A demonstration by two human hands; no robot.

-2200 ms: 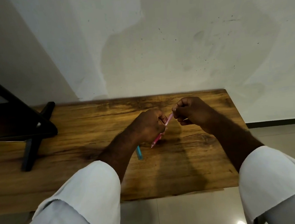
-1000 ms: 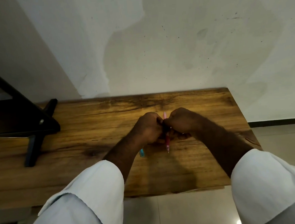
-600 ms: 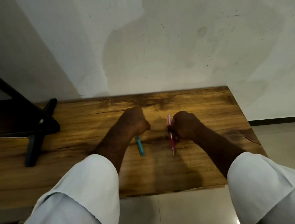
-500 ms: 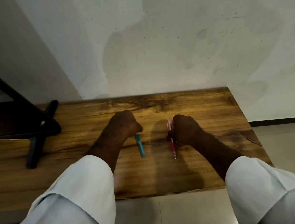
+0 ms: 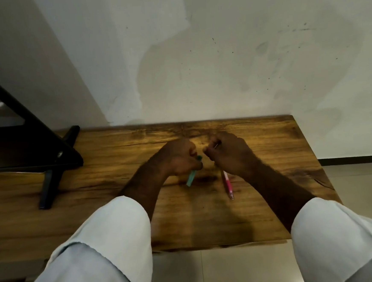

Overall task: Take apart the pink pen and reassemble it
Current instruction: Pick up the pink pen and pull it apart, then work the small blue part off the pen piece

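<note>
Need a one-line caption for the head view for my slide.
Left hand grips a teal pen; the pink pen lies on the wooden table by the curled right hand.

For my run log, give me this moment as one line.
left hand grips teal pen | right hand curled over pink pen, grip unclear | tip on table

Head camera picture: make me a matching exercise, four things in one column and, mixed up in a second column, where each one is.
Things:
1. teal pen
2. pink pen
3. black stand
4. wooden table

Places:
A. standing on the left end of the table
B. gripped in the left hand
C. lying on the table, by the right hand
D. far edge at the wall

Pairs: 1-B, 2-C, 3-A, 4-D
</note>
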